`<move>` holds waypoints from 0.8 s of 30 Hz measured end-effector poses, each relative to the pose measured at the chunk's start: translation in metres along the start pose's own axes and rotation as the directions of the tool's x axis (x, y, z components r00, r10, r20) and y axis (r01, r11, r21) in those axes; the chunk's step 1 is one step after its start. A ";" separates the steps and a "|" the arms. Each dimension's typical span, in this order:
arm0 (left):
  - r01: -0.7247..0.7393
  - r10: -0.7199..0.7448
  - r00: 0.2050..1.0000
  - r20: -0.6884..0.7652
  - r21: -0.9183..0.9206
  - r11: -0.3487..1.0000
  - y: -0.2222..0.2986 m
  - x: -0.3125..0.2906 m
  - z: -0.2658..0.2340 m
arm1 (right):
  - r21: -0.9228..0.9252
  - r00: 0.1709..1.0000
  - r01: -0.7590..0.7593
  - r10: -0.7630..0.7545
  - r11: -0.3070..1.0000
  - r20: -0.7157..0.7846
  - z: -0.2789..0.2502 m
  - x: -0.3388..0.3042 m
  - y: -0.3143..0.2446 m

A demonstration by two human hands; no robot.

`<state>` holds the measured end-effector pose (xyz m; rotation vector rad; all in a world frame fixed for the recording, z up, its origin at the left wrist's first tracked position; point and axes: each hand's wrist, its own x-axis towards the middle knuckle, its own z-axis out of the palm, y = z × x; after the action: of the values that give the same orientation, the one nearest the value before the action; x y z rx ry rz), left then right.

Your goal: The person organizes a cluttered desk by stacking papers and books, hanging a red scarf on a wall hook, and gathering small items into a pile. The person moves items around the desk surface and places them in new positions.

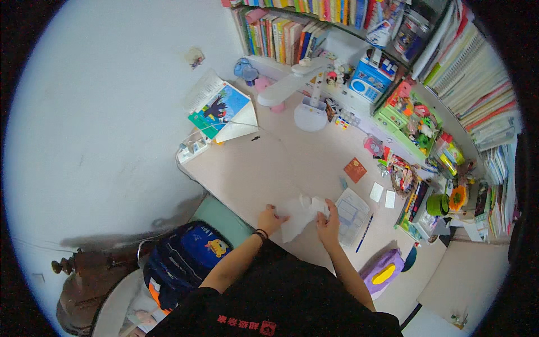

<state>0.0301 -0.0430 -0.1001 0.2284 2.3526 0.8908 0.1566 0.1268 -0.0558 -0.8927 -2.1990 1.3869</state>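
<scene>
A crumpled white tissue-like sheet (pixel 300 216) is stretched between my two hands over the near part of the desk (pixel 252 174). My left hand (pixel 270 221), with dark bands at the wrist, pinches its left edge. The right edge is gripped by the thumb and fingers of my right hand (pixel 329 226). Just beyond that hand lies a pale printed sheet or booklet (pixel 353 212), partly covered by it. A dark patterned pencil (pixel 364 233) rests to the right of the booklet.
A white desk lamp (pixel 310 115) stands at the back, near a blue-covered book (pixel 222 109) and a power strip (pixel 192 148). Rightward are a red square card (pixel 355 170), small white cards (pixel 377 192) and a purple pouch (pixel 383 269). A blue backpack (pixel 185 258) sits at the lower left.
</scene>
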 end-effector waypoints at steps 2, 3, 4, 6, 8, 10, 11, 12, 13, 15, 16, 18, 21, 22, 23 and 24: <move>-0.055 0.055 0.998 0.020 0.024 0.998 0.003 -0.003 0.000 | 0.109 0.990 -0.136 0.139 0.985 -0.016 0.000 0.010 -0.011; -0.055 0.054 0.998 0.011 0.025 0.998 -0.006 0.002 0.005 | 0.054 0.991 -0.074 0.079 0.996 -0.107 -0.003 0.015 -0.021; -0.055 0.055 0.998 0.003 0.027 0.998 -0.016 0.005 0.009 | -0.006 0.981 -0.016 0.015 1.000 -0.196 -0.009 0.020 -0.032; -0.089 0.088 0.996 0.015 0.050 0.995 -0.020 0.012 0.007 | -0.126 0.937 0.112 -0.147 0.986 -0.316 -0.022 0.030 -0.046; -0.110 0.111 0.994 -0.020 0.025 0.994 -0.020 0.019 -0.002 | -0.322 0.887 0.229 -0.334 0.918 -0.320 -0.028 0.032 -0.052; -0.121 0.116 0.988 -0.102 -0.047 0.992 -0.021 0.030 -0.023 | -0.394 0.893 0.260 -0.375 0.882 -0.250 -0.022 0.034 -0.053; -0.156 0.137 0.978 -0.156 -0.116 0.981 -0.026 0.040 -0.036 | -0.368 0.926 0.240 -0.325 0.898 -0.189 -0.013 0.035 -0.052; -0.191 0.151 0.966 -0.211 -0.186 0.964 -0.032 0.054 -0.052 | -0.344 0.953 0.220 -0.276 0.913 -0.123 -0.003 0.036 -0.048; -0.221 0.180 0.948 -0.264 -0.135 0.966 -0.014 0.060 -0.080 | -0.408 0.965 0.223 -0.261 0.885 -0.038 0.005 0.035 -0.036; -0.316 0.272 0.862 -0.429 -0.033 0.948 -0.001 0.087 -0.141 | -0.506 0.968 0.252 -0.209 0.825 0.142 0.022 0.028 -0.014; -0.352 0.363 0.781 -0.508 0.123 0.928 0.014 0.097 -0.176 | -0.500 0.969 0.246 -0.205 0.830 0.136 0.027 0.026 -0.011; -0.422 0.457 0.652 -0.605 0.212 0.882 0.023 0.133 -0.236 | -0.505 0.972 0.232 -0.183 0.831 0.145 0.038 0.022 -0.010; -0.371 0.468 0.707 -0.530 0.286 0.884 0.005 0.210 -0.309 | -0.444 0.988 0.069 0.001 0.893 0.156 0.054 0.028 -0.026; -0.361 0.514 0.693 -0.505 0.373 0.855 0.006 0.232 -0.323 | -0.436 0.990 0.061 0.001 0.898 0.140 0.061 0.034 -0.028; -0.348 0.555 0.685 -0.472 0.456 0.819 0.004 0.255 -0.332 | -0.431 0.992 0.045 0.010 0.901 0.125 0.067 0.035 -0.028; -0.346 0.569 0.712 -0.411 0.500 0.794 0.002 0.279 -0.338 | -0.425 0.993 0.038 0.012 0.905 0.114 0.074 0.038 -0.031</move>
<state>-0.3952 -0.1261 -0.0329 0.8846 3.0869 0.7604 0.0733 0.0952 -0.0605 -0.9559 -2.6504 0.9802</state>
